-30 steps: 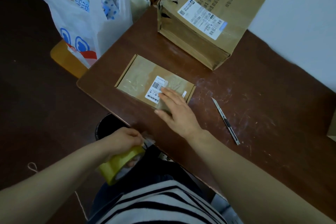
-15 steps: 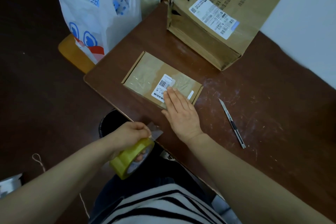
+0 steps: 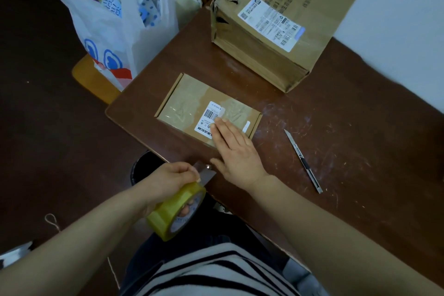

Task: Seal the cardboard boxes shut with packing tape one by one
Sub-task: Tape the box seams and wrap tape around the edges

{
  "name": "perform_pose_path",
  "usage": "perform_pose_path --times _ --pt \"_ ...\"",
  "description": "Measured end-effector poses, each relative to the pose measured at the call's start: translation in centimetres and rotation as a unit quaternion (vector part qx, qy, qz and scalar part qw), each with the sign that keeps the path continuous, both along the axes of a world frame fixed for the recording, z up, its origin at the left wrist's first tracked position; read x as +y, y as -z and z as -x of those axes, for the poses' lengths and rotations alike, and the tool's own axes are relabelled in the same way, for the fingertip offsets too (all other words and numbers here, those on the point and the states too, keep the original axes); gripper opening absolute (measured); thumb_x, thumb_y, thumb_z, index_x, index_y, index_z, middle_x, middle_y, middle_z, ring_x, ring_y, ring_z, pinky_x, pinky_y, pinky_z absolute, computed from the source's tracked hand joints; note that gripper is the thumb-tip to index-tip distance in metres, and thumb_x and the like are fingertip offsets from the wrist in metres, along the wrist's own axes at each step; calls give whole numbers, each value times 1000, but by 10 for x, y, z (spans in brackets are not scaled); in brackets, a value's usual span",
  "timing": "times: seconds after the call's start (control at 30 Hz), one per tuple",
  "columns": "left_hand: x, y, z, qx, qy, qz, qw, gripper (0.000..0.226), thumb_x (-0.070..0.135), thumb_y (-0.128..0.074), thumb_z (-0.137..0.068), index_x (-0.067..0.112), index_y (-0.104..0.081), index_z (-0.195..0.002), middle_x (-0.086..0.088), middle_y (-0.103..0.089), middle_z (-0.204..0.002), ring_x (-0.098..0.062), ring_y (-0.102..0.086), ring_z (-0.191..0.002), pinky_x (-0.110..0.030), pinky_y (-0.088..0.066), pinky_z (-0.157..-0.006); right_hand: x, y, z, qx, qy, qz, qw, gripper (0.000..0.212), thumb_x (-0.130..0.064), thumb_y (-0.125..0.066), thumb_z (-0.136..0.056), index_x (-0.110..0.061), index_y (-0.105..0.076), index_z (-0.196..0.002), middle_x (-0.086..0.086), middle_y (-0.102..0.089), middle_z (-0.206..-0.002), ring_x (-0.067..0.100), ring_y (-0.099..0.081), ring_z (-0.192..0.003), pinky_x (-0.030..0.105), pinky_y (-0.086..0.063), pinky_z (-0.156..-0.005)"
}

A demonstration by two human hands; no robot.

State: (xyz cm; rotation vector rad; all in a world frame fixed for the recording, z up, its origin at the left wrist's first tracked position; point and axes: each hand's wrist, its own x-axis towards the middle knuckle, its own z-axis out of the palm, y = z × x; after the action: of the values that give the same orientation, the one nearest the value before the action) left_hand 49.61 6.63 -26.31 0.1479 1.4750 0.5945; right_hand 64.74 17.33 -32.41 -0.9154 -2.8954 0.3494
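My left hand (image 3: 173,178) grips the tape roll (image 3: 176,211) nearest me, off the table edge on the near side of the small box (image 3: 189,103). My fingers run through the roll's core and my thumb pinches down on its rim, where a clear strip (image 3: 204,173) leaves the roll. The strip runs up toward the small box past my right thumb, and its far end is hidden under my right hand (image 3: 236,151). That hand holds nothing and lies flat with its fingers straight and together. Its palm is over the table (image 3: 336,151) just in front of the small box, and its fingertips press on the box's near right part, touching the barcode label (image 3: 207,120). The small box lies flat and closed near the table's left edge, with glossy tape across its top. A knife (image 3: 303,161) lies on the table to the right of the small box, apart from it, with its blade pointing away from me. Behind the small box and to its right stands the big box (image 3: 283,24), well apart, with a white label on top. Behind and left of the small box, off the table, a white bag (image 3: 115,31) sits on a yellow seat (image 3: 89,77).
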Motion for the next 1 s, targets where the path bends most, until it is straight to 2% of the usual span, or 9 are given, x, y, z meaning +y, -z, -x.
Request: perform_pose_path --times 0.1,0.23,0.37,0.47,0.6,0.7,0.8,0.9,1.0 --pt "1 2 4 2 8 -4 1000 13 10 -61 -90 8 -61 -77 -21 -52 -53 -25 -49 -35 -28 -46 -38 6 -4 -4 -22 -20 72 997 66 -35 -54 -94 -4 -30 -147 11 -24 -157 26 -17 -146 40 -17 -118" --pt "2 3 4 -6 13 -4 1000 15 12 -62 -90 10 -62 -75 -21 -52 -54 -26 -50 -38 -29 -47 -40 -2 -1 0 -33 -4 -35 999 63 -7 -70 -79 -2 -47 -138 15 -44 -145 29 -41 -135 41 -35 -110" --pt "3 0 5 -14 10 -2 1000 12 13 -61 -91 8 -60 -80 -20 -51 -53 -25 -50 -37 -29 -47 -40 -1 0 -1 -26 -19 -57 998 71 -24 -80 -74 -3 -51 -135 14 -48 -142 26 -46 -132 37 -35 -108" --pt "3 -3 4 -9 7 1 1000 11 14 -61 -91 7 -59 -82 -19 -51 -53 -25 -49 -36 -28 -46 -39 -2 -1 0 -34 -1 -76 997 65 -19 -78 -76 -5 -52 -134 12 -49 -141 25 -47 -131 35 -36 -107" --pt "4 -9 5 -15 -8 1 1000 10 15 -62 -91 7 -59 -85 -18 -51 -53 -25 -49 -35 -28 -46 -39 1 -2 -3 -22 -21 -18 999 69 -34 -73 -81 -2 -49 -137 15 -44 -145 29 -42 -134 42 -36 -108" --pt "4 -12 6 -15 -11 5 1000 9 13 -61 -91 6 -58 -86 -17 -51 -53 -25 -50 -35 -27 -46 -39 0 -4 -2 -31 -13 -29 999 60 -21 -73 -82 -3 -51 -135 14 -47 -143 28 -45 -132 41 -41 -106" --pt "3 -17 8 -17 -12 2 1000 10 13 -61 -92 5 -58 -87 -18 -51 -53 -24 -49 -35 -27 -46 -38 -1 -8 3 -63 -15 -9 998 66 -10 -74 -79 -4 -45 -139 13 -42 -147 27 -40 -136 39 -35 -110" --pt "2 -22 13 -26 -18 -5 999 12 15 -60 -92 5 -58 -86 -19 -51 -54 -25 -49 -35 -27 -45 -38 11 -11 -15 -86 -23 50 995 79 2 -58 -83 -10 -19 -151 6 -12 -160 22 -12 -147 33 -7 -119" --pt "-1 -26 19 -29 -24 -14 999 12 15 -59 -93 5 -58 -86 -19 -51 -55 -24 -49 -36 -27 -46 -40 22 -28 -50 -76 1 101 992 77 -1 -60 -76 -10 -32 -148 5 -25 -157 23 -20 -145 34 -9 -117"
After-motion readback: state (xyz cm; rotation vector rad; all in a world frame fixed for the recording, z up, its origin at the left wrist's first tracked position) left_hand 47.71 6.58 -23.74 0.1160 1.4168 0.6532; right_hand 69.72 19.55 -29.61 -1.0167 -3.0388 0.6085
